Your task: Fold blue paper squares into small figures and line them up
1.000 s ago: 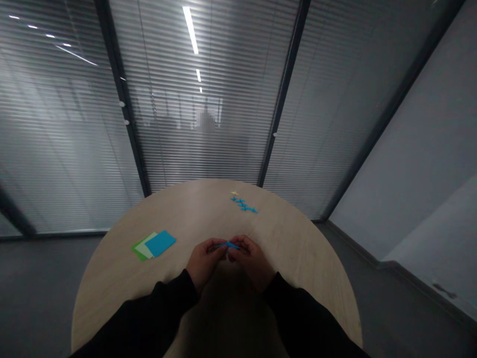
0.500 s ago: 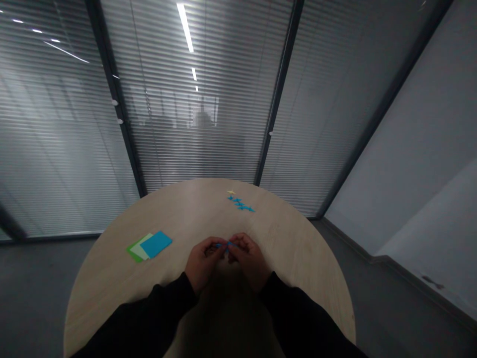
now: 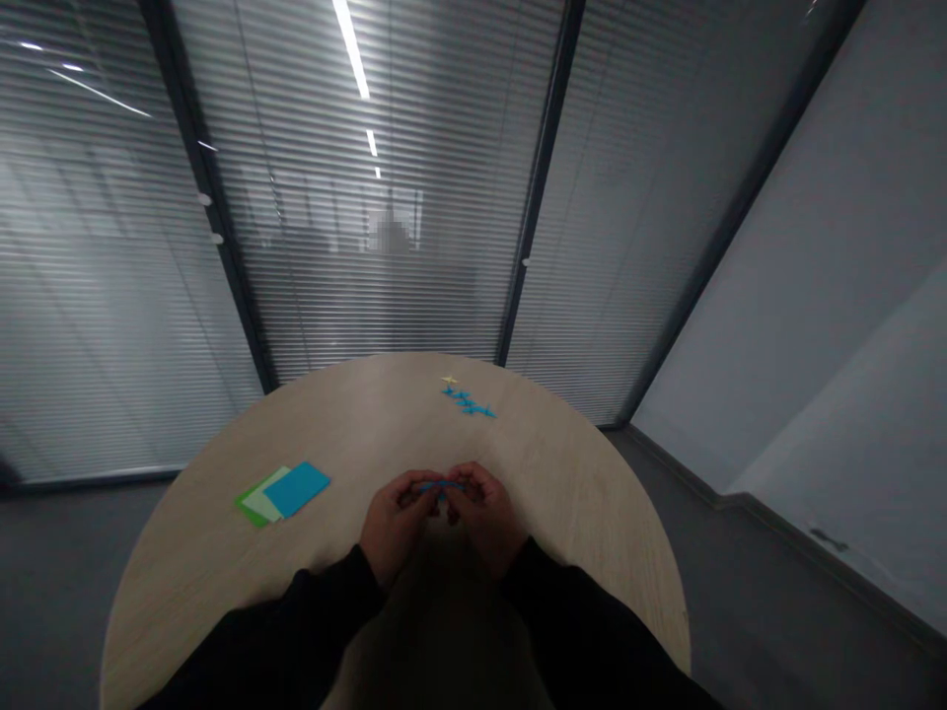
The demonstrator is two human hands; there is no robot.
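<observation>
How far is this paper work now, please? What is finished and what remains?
Done: a row of small blue paper shapes lies ahead, with one yellow shape at its far end. In hand: the left hand and right hand pinch a blue paper piece. Left: a stack of paper sheets, blue on top of green.

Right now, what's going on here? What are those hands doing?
A person is pinching a small blue paper piece between their left hand and right hand, over a round wooden table. To their left lie a blue paper sheet on a pale green sheet and a green sheet. Farther away is a row of small blue paper shapes, with a small yellow shape at its end.
</observation>
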